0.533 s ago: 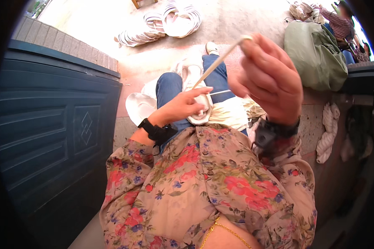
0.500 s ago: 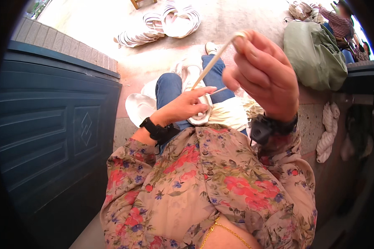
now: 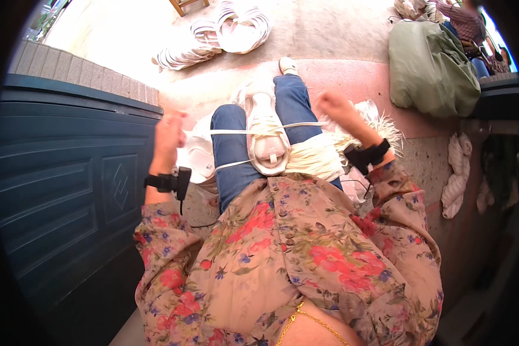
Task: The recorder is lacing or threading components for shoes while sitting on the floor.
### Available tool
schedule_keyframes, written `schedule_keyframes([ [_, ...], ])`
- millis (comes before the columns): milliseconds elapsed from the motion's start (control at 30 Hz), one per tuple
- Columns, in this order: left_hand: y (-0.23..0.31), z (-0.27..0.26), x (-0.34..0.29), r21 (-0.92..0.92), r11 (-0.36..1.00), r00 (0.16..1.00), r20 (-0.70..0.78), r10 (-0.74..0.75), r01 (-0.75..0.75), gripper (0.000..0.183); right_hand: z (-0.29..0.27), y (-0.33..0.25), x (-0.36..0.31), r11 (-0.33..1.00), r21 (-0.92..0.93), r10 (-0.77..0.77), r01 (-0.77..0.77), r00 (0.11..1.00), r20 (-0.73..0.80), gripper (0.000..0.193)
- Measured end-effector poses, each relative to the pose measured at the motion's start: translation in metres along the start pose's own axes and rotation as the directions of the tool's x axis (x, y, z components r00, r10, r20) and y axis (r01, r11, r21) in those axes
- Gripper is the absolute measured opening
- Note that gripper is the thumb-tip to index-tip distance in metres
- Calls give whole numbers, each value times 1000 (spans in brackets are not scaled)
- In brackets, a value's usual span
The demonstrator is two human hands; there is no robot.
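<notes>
A white and pale pink sneaker [image 3: 269,151] lies in my lap between my thighs. A white shoelace [image 3: 236,132] runs out of it to both sides, drawn nearly straight. My left hand [image 3: 169,138], off to the left, is closed at the lace's left end, which fades against the bright background. On the right, my right hand [image 3: 339,109] is raised with its fingers closed by the other end; both hands are slightly blurred. A second lace strand [image 3: 236,165] crosses my left thigh. Beside the sneaker, a bundle of cream laces [image 3: 316,158] rests over my right thigh.
A blue panelled door [image 3: 69,173] stands close on the left. Coiled white striped bundles [image 3: 242,29] lie on the floor ahead. A large green sack [image 3: 429,69] stands at far right, with people beyond it. A twisted white bundle [image 3: 457,173] hangs or lies at right.
My hands have moved apart from over the sneaker, the left one outward to the left, the right one lower and farther away. The lace now stretches sideways across both legs.
</notes>
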State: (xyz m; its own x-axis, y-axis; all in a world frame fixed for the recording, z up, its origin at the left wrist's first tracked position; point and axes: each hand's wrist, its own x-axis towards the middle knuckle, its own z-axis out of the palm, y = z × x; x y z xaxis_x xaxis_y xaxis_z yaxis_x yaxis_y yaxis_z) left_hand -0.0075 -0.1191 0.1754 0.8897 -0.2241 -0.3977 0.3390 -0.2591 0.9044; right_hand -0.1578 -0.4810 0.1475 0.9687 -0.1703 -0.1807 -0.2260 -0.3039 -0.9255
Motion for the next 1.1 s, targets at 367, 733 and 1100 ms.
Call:
schedule_keyframes([
  [367,-42,85,-45,371,929,944,305,-126,4,21,74,26,-22,871,-457,-95,178,975,199,19],
  [733,-67,89,-38,638,676,926,312,212,-370,15,84,35,-20,790,-598,-133,134,990,46,22],
  [1100,-62,97,-39,725,454,852,395,342,-518,17,92,23,-21,740,-645,-86,191,978,192,17],
])
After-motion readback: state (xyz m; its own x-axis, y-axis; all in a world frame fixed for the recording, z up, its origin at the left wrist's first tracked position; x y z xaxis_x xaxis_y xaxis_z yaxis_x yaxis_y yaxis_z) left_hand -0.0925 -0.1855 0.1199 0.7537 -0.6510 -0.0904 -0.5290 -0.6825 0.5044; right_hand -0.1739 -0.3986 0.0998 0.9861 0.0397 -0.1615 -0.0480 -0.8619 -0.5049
